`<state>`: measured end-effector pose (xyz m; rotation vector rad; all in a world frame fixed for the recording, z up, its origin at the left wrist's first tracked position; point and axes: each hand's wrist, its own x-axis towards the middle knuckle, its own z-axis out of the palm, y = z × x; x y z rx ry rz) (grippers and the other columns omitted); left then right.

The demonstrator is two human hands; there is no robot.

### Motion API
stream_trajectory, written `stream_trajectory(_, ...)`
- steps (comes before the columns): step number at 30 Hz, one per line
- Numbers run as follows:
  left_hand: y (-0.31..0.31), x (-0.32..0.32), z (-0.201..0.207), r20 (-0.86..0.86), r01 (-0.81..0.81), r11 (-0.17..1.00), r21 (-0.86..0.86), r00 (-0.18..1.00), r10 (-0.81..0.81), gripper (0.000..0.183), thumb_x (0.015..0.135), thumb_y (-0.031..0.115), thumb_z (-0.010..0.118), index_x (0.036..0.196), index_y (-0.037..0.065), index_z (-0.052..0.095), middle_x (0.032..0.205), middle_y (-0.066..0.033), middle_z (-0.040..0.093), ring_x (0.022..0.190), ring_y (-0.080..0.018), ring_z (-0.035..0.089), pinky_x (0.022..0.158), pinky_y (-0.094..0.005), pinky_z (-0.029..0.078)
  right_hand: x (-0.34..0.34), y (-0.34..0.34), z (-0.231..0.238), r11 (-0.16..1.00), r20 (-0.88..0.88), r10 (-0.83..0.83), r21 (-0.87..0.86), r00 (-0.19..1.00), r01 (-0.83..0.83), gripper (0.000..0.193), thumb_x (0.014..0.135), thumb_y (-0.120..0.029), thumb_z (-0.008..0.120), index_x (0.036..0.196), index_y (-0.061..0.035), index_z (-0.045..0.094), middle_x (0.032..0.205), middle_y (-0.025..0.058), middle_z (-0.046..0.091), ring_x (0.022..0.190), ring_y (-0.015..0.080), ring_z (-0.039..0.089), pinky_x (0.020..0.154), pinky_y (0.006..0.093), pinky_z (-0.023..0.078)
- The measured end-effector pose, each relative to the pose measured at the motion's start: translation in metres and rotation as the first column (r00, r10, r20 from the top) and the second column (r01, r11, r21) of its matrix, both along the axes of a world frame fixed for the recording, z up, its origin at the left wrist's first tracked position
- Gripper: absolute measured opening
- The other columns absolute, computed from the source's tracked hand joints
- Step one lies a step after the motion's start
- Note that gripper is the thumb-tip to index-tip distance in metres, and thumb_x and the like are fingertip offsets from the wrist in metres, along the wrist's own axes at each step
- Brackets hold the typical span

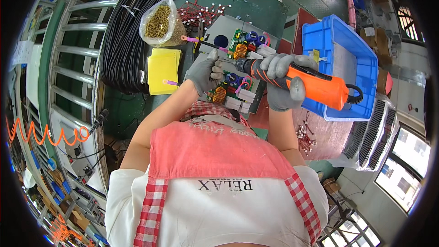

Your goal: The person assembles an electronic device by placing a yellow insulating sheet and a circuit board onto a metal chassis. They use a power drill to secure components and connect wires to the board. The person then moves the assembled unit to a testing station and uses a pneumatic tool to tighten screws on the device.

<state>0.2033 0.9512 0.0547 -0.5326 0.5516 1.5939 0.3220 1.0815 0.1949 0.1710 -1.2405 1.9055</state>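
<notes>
My right hand (286,80), in a grey glove, is wrapped round an orange and black electric screwdriver (320,89), held level with its tip pointing left. Close to that tip is my left hand (206,73), also gloved, its fingers curled and thumb raised; whatever they pinch is hidden. Beneath both hands lies a grey metal plate (219,27) bearing two green circuit boards. The far board (238,41) has blue capacitors and a copper coil; the near board (228,84) is partly covered by my left hand. A black cable with pink terminals (208,43) crosses the plate just beyond my left hand.
Left of the plate are yellow sheets (162,71), a clear bag of small brass-coloured parts (160,23) and a thick coil of black cable (121,45). Pliers (200,29) and red wires with white connectors (196,13) lie farther back. A blue crate (315,36) stands at right.
</notes>
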Motion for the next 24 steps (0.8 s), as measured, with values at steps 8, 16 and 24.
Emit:
stream_trajectory(8,0.013,0.008,0.008,0.039,0.053,0.999,0.0,0.998,-0.053,0.031,0.092,0.04,0.053,0.084,0.011,0.047,0.064,0.0044,0.045,0.045,-0.0032,0.038,0.035,-0.0162,0.03,0.019,0.005,0.002,0.991,0.017,-0.105,-0.084,0.994,0.106,0.04,0.077,-0.018,0.059,0.116,-0.0087,0.054,0.074,0.0071,0.056,0.063,0.0182,0.053,0.066,0.0393,0.047)
stream_trajectory(16,0.031,0.025,0.029,-0.285,0.268,0.958,-0.098,0.915,-0.285,0.04,0.089,0.045,0.057,0.103,0.007,0.054,0.083,-0.0013,0.058,0.062,-0.0071,0.05,0.049,-0.0193,0.04,0.019,0.057,-0.006,0.968,-0.055,-0.248,0.029,0.967,0.249,0.038,0.079,-0.014,0.058,0.116,-0.0079,0.053,0.073,0.0079,0.055,0.06,0.0188,0.051,0.06,0.0405,0.047)
stream_trajectory(24,-0.014,-0.017,0.02,-0.438,-0.012,0.985,-0.174,0.897,-0.067,0.031,0.088,-0.006,0.041,0.118,-0.011,0.044,0.111,-0.0197,0.056,0.101,-0.0253,0.059,0.081,-0.0275,0.052,0.013,0.135,-0.059,0.789,0.123,-0.614,0.071,0.779,0.61,0.026,0.079,0.0,0.06,0.104,-0.0014,0.052,0.074,0.0101,0.059,0.064,0.0207,0.059,0.069,0.0445,0.054)
